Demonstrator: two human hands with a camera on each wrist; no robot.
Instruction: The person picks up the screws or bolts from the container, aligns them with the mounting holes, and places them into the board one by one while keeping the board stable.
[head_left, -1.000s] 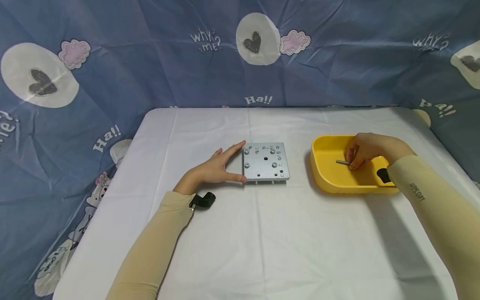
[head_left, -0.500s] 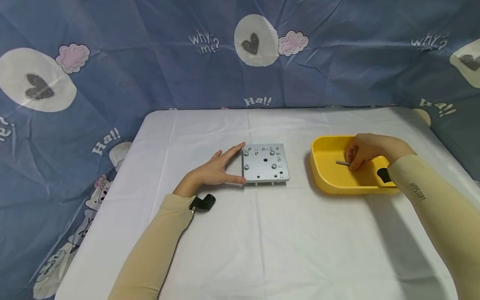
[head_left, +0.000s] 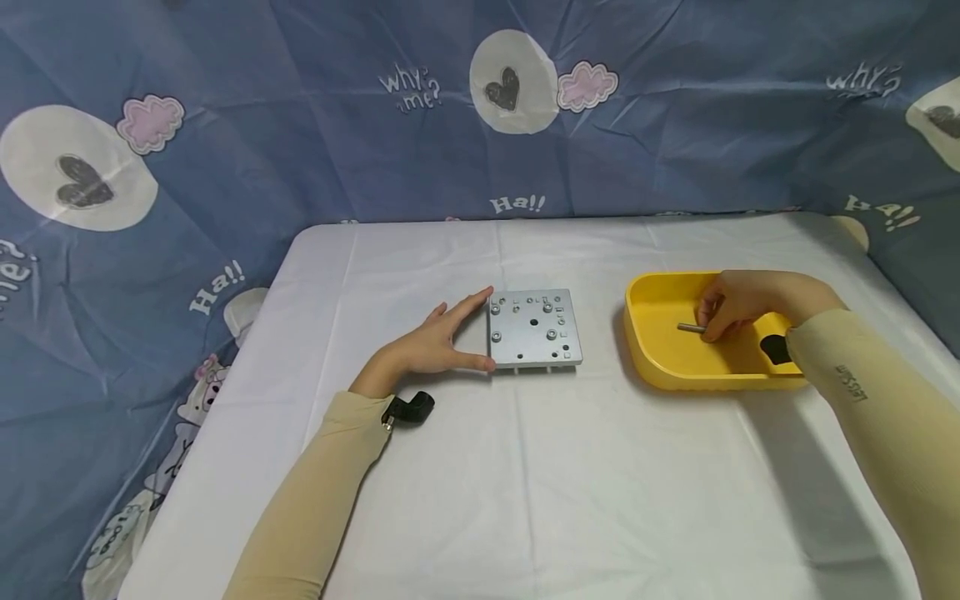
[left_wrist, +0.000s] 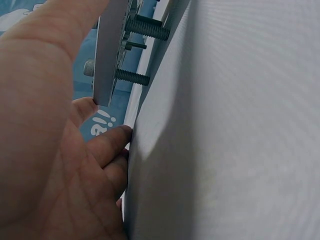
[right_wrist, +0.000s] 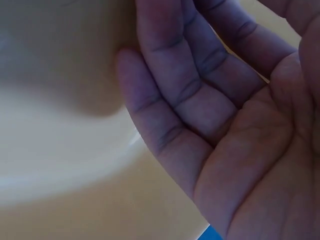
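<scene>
A square silver metal plate (head_left: 534, 342) with holes and several socket-head screws lies on the white cloth. My left hand (head_left: 431, 342) holds its left side, index finger at the far corner and thumb at the near one. In the left wrist view, threaded screw ends (left_wrist: 147, 28) stick out from the plate's underside. On the right, my right hand (head_left: 738, 302) reaches into a yellow tray (head_left: 652, 360) and pinches a short grey metal pin (head_left: 690, 327) pointing left. The right wrist view shows its curled fingers (right_wrist: 175, 85) close to the tray's surface; the pin is hidden there.
The white-clothed table (head_left: 450, 483) stretches to a blue printed curtain (head_left: 337, 150) behind it. The tray's raised walls surround the right hand. Black wrist cameras sit at both cuffs, the left one (head_left: 411, 408) just above the cloth.
</scene>
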